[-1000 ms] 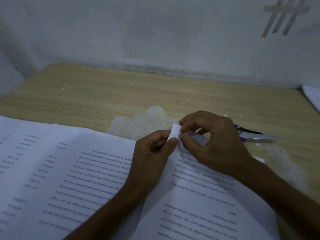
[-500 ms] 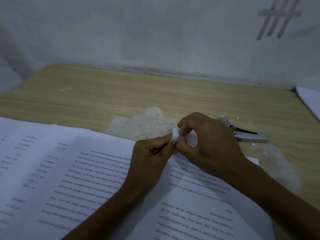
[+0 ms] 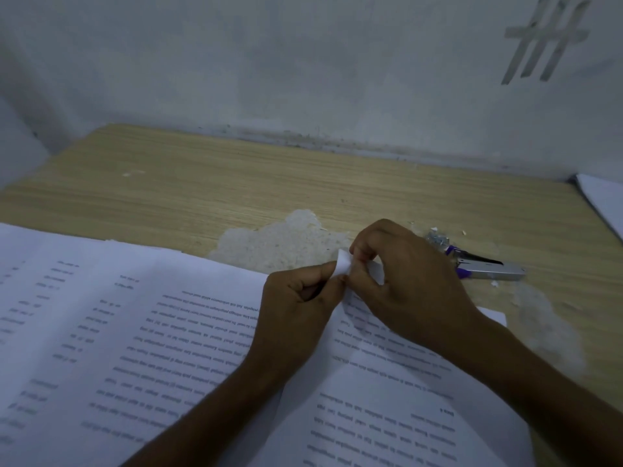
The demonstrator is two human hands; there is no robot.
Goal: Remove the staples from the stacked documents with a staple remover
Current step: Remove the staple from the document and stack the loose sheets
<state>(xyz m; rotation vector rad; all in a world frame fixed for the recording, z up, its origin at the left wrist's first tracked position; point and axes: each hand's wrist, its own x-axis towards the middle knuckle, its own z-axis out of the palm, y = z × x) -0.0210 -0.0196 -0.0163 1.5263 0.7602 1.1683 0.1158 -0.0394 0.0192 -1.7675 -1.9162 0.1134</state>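
Note:
Printed documents (image 3: 151, 332) lie spread over the near half of the wooden desk. Both hands meet at the far corner of the right-hand document (image 3: 387, 399). My left hand (image 3: 296, 308) pinches the folded-up paper corner (image 3: 342, 266) between thumb and fingers. My right hand (image 3: 404, 284) pinches the same corner from the right with curled fingers. No staple shows between the fingers. A silver and purple staple remover (image 3: 485, 266) lies on the desk just behind my right hand, with a small heap of pulled staples (image 3: 436, 237) at its far end.
The wooden desk (image 3: 236, 183) runs back to a grey wall, with a patch of worn surface (image 3: 279, 241) beyond the hands. Another white paper stack (image 3: 603, 203) sits at the right edge. Small paper scraps lie near the remover.
The hands stay at the paper corner, its fold drawn tighter between the fingertips. The view has shifted slightly, so the remover and staple heap show more.

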